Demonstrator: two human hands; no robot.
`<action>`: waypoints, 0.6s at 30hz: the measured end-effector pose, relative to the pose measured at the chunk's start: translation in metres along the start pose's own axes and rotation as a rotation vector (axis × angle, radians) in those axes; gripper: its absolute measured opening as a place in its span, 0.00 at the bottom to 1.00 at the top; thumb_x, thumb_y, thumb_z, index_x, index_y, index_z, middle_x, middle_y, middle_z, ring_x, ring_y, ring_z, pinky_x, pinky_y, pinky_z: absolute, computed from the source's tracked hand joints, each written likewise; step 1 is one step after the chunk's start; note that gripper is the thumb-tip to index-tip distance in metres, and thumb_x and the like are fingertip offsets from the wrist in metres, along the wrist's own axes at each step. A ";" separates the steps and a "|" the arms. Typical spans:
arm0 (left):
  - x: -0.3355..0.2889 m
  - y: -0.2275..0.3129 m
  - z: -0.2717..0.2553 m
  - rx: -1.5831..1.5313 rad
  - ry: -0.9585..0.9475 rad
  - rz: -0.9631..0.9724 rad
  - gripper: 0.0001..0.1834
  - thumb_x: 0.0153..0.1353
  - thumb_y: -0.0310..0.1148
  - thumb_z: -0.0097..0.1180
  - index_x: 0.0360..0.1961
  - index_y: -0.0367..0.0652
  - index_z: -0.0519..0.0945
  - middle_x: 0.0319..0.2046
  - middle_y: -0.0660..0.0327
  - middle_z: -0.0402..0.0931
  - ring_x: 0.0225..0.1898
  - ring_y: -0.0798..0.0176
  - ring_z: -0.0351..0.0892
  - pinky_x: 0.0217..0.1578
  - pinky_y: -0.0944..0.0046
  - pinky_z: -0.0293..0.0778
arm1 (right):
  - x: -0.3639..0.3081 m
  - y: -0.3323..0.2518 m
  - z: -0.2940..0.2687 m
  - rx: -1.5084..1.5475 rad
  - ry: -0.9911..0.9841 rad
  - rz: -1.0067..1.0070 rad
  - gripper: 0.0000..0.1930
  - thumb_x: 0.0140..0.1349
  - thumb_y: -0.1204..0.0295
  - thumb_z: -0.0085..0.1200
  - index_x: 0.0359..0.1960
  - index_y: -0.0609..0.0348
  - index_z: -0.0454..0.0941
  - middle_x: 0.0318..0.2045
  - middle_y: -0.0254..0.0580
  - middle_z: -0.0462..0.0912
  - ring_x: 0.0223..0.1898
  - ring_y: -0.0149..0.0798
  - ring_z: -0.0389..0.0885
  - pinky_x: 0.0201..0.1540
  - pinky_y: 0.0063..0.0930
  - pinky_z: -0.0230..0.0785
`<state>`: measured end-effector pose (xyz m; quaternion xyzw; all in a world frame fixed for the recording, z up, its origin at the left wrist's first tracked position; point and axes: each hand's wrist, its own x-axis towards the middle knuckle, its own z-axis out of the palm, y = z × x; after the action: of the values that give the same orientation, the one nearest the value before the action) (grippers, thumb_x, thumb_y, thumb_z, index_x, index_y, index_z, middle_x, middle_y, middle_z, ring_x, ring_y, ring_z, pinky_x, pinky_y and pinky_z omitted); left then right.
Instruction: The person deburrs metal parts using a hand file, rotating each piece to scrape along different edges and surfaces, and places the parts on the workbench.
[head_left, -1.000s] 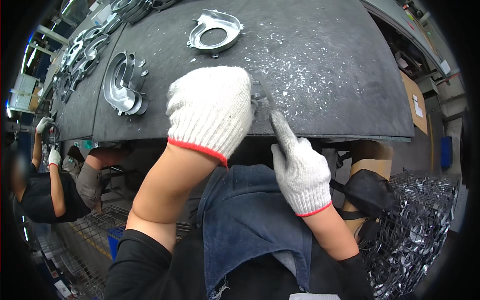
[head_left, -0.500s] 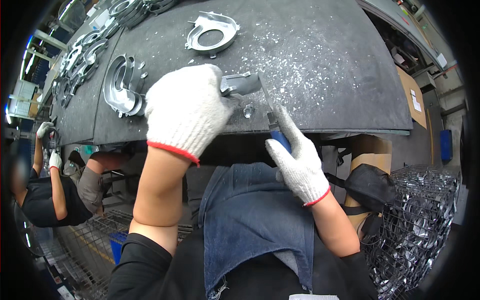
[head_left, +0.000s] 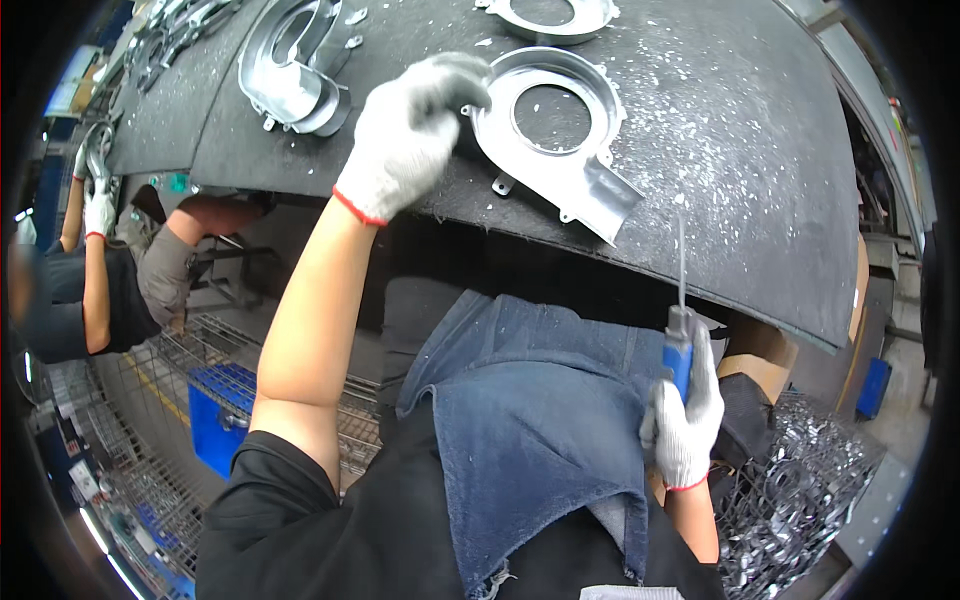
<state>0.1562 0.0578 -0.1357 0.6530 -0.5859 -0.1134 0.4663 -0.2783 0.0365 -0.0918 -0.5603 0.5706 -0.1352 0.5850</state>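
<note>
Both hands wear white knit gloves with red cuffs. My left hand (head_left: 410, 125) has its fingers curled at the left rim of a silver metal housing (head_left: 545, 172), a ring with a large round opening and a flared outlet toward the right. The housing lies broad side up over the table's front edge area. My right hand (head_left: 688, 420) is closed round the blue handle of a thin-bladed tool (head_left: 678, 355). Its narrow blade points up, away from me, apart from the housing.
The dark tabletop (head_left: 740, 200) is scattered with metal flakes. Another housing (head_left: 545, 25) lies at the far side, and a curved one (head_left: 295, 85) to the left. A wire basket of metal scrap (head_left: 800, 480) stands at right. At far left, a co-worker (head_left: 85, 270) handles a part.
The housing has turned from edge-on in my left hand to broad side up. My right hand has drawn the blade away from it, down and right. My view has shifted.
</note>
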 end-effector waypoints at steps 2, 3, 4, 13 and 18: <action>0.018 0.013 0.010 0.040 0.114 -0.317 0.13 0.74 0.32 0.61 0.54 0.39 0.89 0.55 0.52 0.89 0.58 0.56 0.88 0.60 0.60 0.80 | 0.017 0.015 -0.028 -0.439 -0.131 -0.757 0.43 0.66 0.85 0.54 0.85 0.63 0.59 0.64 0.59 0.86 0.56 0.44 0.93 0.61 0.38 0.84; 0.031 0.017 0.013 0.271 0.060 -0.297 0.16 0.75 0.39 0.62 0.54 0.40 0.89 0.53 0.51 0.90 0.55 0.53 0.89 0.58 0.58 0.82 | 0.014 -0.002 -0.036 -0.387 -0.280 -0.586 0.40 0.66 0.87 0.54 0.83 0.67 0.63 0.72 0.64 0.80 0.77 0.52 0.76 0.78 0.43 0.66; 0.042 0.016 0.017 0.506 -0.001 -0.269 0.19 0.76 0.46 0.62 0.54 0.42 0.90 0.51 0.50 0.90 0.53 0.50 0.90 0.57 0.57 0.83 | 0.020 -0.015 -0.021 -0.266 -0.274 -0.595 0.36 0.66 0.85 0.57 0.79 0.68 0.70 0.66 0.60 0.86 0.68 0.50 0.87 0.72 0.37 0.74; 0.091 -0.006 0.022 0.693 -0.290 0.029 0.15 0.71 0.45 0.61 0.42 0.44 0.88 0.43 0.46 0.88 0.51 0.38 0.86 0.54 0.40 0.80 | 0.050 -0.084 -0.028 -1.008 -0.324 -0.517 0.33 0.66 0.69 0.71 0.75 0.43 0.79 0.38 0.52 0.87 0.38 0.56 0.89 0.46 0.44 0.82; 0.096 -0.006 0.027 0.697 -0.275 0.068 0.15 0.70 0.46 0.62 0.40 0.45 0.90 0.40 0.47 0.88 0.49 0.38 0.87 0.53 0.40 0.81 | 0.058 -0.091 -0.020 -1.026 -0.307 -0.548 0.33 0.66 0.67 0.71 0.74 0.42 0.79 0.35 0.52 0.85 0.35 0.56 0.88 0.42 0.46 0.81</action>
<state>0.1689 -0.0393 -0.1165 0.7314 -0.6678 0.0215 0.1364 -0.2324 -0.0505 -0.0429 -0.9108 0.3068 0.0940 0.2596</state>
